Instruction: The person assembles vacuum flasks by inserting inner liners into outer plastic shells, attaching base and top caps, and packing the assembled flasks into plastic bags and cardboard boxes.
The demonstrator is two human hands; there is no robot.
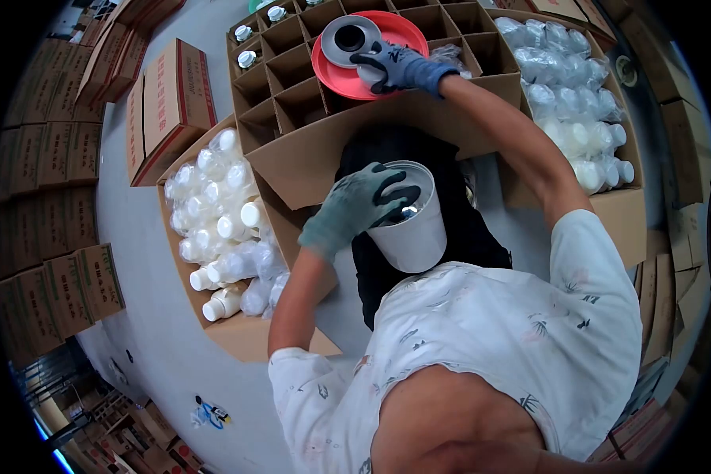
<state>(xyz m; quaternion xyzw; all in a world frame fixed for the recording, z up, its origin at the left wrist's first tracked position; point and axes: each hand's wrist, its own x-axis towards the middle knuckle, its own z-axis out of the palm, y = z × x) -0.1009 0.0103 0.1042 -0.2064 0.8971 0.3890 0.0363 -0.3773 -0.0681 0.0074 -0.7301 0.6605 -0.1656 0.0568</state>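
My left hand (359, 207), in a grey-green glove with dark fingertips, curls over the rim of a white cylindrical tub (411, 243) standing in my lap. Something shiny (405, 212) shows inside the tub by those fingers; its kind is unclear. My right hand (396, 66), in a grey-blue glove, reaches over a red round basin (408, 31). Thumb and fingers there close around a whitish piece (369, 75), partly hidden. Against this hand lies a grey ring-shaped item (351, 41) with a black centre. The basin rests on a cardboard box with dividers (292, 71).
Several white-capped bottles (246, 59) stand in the divided box's compartments. An open carton of plastic-wrapped white bottles (221, 217) is on the left, another such carton (577, 103) on the right. A closed carton (170, 110) and stacked boxes (55, 158) line the left.
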